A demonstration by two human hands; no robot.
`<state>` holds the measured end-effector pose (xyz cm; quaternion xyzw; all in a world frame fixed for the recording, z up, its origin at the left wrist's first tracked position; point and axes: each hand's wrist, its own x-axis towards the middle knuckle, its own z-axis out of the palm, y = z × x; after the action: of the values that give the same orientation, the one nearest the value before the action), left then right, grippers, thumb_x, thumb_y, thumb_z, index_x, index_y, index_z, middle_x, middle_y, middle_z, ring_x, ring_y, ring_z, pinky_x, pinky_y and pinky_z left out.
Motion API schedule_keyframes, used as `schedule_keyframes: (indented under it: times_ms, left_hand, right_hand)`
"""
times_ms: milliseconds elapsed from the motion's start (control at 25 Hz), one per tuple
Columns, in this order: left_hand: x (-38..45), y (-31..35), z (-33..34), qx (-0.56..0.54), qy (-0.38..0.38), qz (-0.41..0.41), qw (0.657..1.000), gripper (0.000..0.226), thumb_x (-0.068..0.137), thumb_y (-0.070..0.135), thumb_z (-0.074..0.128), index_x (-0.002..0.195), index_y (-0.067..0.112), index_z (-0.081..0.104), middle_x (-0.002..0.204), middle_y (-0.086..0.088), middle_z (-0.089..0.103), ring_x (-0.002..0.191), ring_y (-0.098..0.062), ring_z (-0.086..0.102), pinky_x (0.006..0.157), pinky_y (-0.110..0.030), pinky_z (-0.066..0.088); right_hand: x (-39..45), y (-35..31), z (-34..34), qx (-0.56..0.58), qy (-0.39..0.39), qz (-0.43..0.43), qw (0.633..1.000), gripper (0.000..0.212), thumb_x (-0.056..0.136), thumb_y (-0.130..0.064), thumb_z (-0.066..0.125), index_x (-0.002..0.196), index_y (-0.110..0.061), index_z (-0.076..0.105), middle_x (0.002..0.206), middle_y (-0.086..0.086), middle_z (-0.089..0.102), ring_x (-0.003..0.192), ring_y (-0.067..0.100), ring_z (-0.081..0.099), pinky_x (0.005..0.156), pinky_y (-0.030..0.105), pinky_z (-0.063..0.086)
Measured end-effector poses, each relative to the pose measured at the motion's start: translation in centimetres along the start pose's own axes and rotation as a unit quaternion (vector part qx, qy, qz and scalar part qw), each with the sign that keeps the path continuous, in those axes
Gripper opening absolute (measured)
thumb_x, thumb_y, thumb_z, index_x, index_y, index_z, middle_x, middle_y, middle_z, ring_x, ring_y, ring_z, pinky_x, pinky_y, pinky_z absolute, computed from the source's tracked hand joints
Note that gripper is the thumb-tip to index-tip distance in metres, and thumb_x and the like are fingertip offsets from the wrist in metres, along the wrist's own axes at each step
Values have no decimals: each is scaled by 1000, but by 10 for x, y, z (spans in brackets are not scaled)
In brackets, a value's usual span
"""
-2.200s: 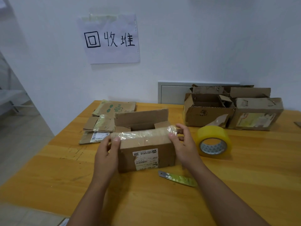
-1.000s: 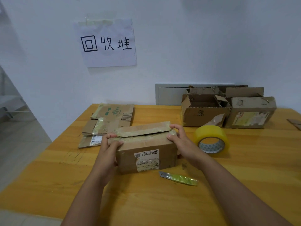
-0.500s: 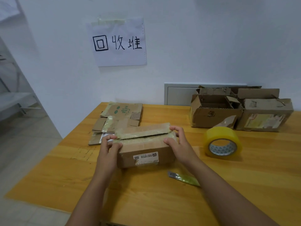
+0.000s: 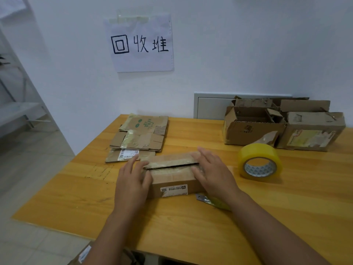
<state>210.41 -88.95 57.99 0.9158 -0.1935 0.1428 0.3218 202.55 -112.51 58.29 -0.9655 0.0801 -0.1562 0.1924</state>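
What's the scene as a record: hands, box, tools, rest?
cardboard box: on wooden table, top flaps folded down, dark gap between them
left hand: flat against the box's left end
right hand: flat on its right end, fingers straight
tape roll: yellow, right of the box, apart
utility knife: by the box, partly under right wrist
flattened cardboard: stacked behind-left
open boxes: back right

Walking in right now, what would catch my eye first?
Probably the left hand and right hand, laid flat on the closing flaps of a small box in the middle of the table. Just right of it stands a bright yellow tape roll, and a handwritten sign hangs on the wall above.
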Motion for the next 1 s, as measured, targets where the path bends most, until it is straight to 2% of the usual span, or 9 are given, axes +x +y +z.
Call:
schedule_keyframes:
  times_ms: [40,120,240,360,440,560,720,920,1000]
  left_hand:
    - [3,4,-1,69,-6,61,996,31,97,25,56,128,28,59,151,4,43,141,-23,33,109,-45,37]
    - [8,21,-3,134,-64,130,980,40,102,32,47,142,30,49,159,2,30,149,-21,20,117,-41,22]
    - [8,35,10,163,-139,103,971,50,105,48,19,154,42,17,164,4,16,151,-15,9,119,-33,15]
    - [7,33,19,187,-155,101,965,51,102,53,8,153,48,11,165,3,12,151,-15,4,120,-31,2]
    - [9,29,21,202,-158,101,961,55,99,59,-1,152,49,10,165,4,8,152,-15,2,118,-30,-2]
    - [9,31,21,209,-169,110,957,79,80,69,-18,152,49,8,165,3,5,152,-18,-1,120,-35,-1]
    - [7,30,15,215,-192,121,950,82,75,78,-18,150,54,2,165,-1,-1,152,-21,-4,121,-39,0]
    - [12,45,16,224,-243,111,937,60,98,64,8,154,44,7,165,-8,-6,151,-26,-9,121,-40,2]
    - [10,50,23,221,-232,127,939,66,96,62,0,156,36,9,165,-10,-4,151,-27,-8,121,-39,-1]
  right_hand:
    - [2,0,-1,-3,-19,-18,1000,47,103,-46,37,149,-35,35,159,-13,26,146,11,18,116,36,27]
    - [4,-1,0,4,-51,-14,999,46,104,-45,34,148,-34,38,158,-14,28,148,7,16,117,31,25]
    - [0,-1,1,17,-28,1,999,45,103,-47,35,143,-31,47,155,-13,36,145,7,26,111,31,33]
    - [-10,2,2,-30,27,14,999,67,93,-63,21,137,-27,56,148,-10,48,133,10,47,98,31,44]
    - [-16,1,1,-42,17,22,999,83,85,-67,5,141,-27,52,151,-11,43,135,8,44,100,29,42]
    - [-18,-1,0,-64,-17,12,998,92,83,-73,0,149,-24,38,158,-10,29,145,8,26,113,29,28]
    - [-19,-1,-5,-100,-64,-37,992,96,80,-72,-10,156,-19,19,164,-5,10,150,8,0,117,26,2]
    - [-18,5,1,-80,-74,-27,994,108,72,-78,-22,156,-21,15,164,-7,7,150,5,1,119,29,14]
    - [-19,3,-1,-74,-78,-17,994,106,73,-79,-19,156,-22,15,164,-8,6,149,4,1,119,30,18]
